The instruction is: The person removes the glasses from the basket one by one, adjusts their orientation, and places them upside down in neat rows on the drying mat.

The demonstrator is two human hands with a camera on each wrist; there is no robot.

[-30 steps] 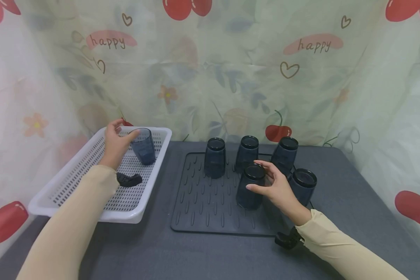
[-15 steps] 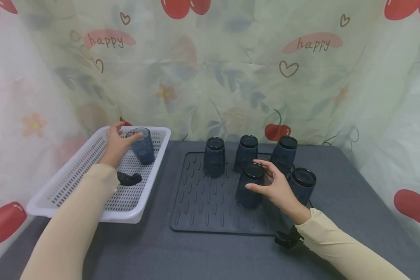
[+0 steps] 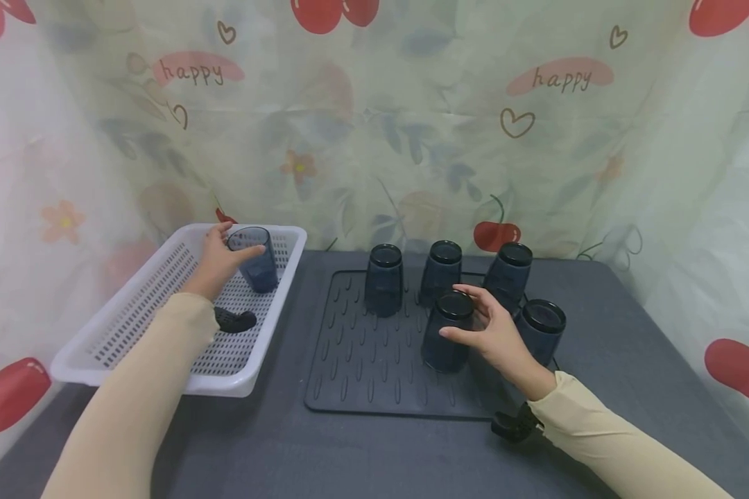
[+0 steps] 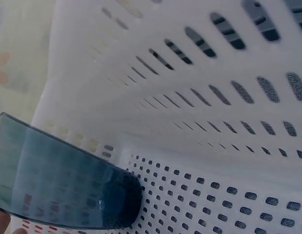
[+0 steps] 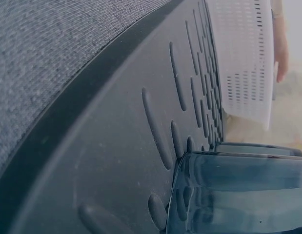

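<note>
An upright blue-tinted drinking glass (image 3: 261, 270) stands in the far right corner of the white plastic basket (image 3: 247, 384). My left hand (image 3: 215, 263) is at its rim, thumb across the near side and fingers spread behind. In the left wrist view, fingertips (image 4: 2, 223) show beside the glass (image 4: 68, 180); firm contact cannot be made out. On the black ridged drying mat (image 3: 349, 374), my right hand (image 3: 496, 339) holds an upside-down dark glass (image 3: 446, 343), its thumb in front and fingers curled behind. The right wrist view shows that glass (image 5: 243, 195) resting on the mat.
Several more upside-down glasses stand close around the right hand: one at the mat's back left (image 3: 383, 281), others behind (image 3: 442, 274) and to the right (image 3: 539, 333). A grey cloth (image 3: 349, 457) covers the table. A printed curtain (image 3: 362, 173) closes off the back and sides.
My left hand has moved right, bringing its thumb farther across the glass in the basket. My right hand and the glasses on the mat have stayed in place.
</note>
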